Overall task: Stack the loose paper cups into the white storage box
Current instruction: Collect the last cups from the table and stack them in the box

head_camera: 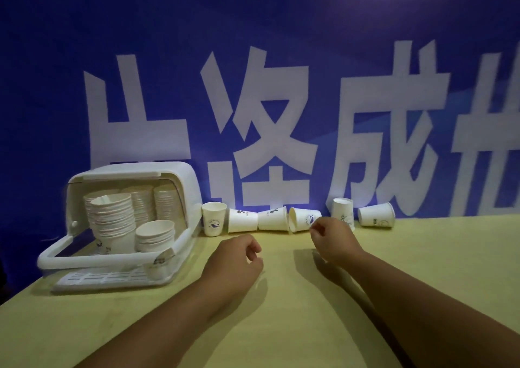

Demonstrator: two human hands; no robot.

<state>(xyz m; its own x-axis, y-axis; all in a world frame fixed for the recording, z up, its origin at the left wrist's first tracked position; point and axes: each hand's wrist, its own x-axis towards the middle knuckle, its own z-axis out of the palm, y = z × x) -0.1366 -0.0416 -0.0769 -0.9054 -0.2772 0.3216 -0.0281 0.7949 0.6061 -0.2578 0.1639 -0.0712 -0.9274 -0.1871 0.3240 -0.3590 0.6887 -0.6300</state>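
1. The fingers (318,228) of the right hand (334,239) are loosely curled and hold nothing. Their tips are just beside the base of a white paper cup lying on its side (305,219); whether they touch it I cannot tell.
2. That cup lies directly beyond the right hand at the far edge of the pale yellow table (309,325). Its long axis runs along that edge, mouth to the left and base towards the fingers.
3. The left hand (236,258) is empty and loosely curled too. It is farther from the tipped cup, so the right hand looks better placed to take it.
4. More loose white cups (242,221) line the same far edge, some upright or inverted and one other tipped.
5. The white plastic storage box (84,260) stands at the far left corner with its lid raised and stacked cups inside. It is left of both hands and nearer the left one.
6. A blue banner (281,16) hangs behind.
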